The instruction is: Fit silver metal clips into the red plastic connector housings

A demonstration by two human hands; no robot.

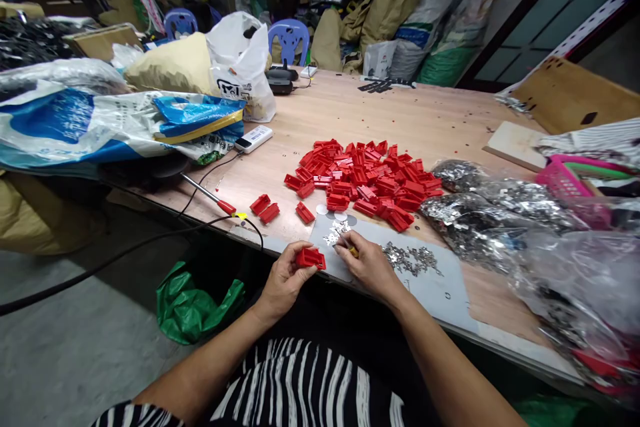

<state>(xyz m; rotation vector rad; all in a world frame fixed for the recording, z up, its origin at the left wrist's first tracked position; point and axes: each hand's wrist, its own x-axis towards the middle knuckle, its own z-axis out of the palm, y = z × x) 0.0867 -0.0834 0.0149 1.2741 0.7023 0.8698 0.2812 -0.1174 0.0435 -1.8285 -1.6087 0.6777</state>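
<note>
My left hand grips a red plastic housing at the table's front edge, its hollow side facing up. Just to the right, my right hand is closed around a thin tool with a yellow handle; its exact kind is hard to make out. The tool's tip end is near a small pile of shiny metal pieces on a grey sheet. A second heap of metal pieces lies right of my right hand. Beyond both hands is a large heap of red housings.
Clear bags of metal parts and a pink basket stand to the right. At left lie a red-handled rod, a black cable, a white power bank and plastic sacks. A green bag is below the table.
</note>
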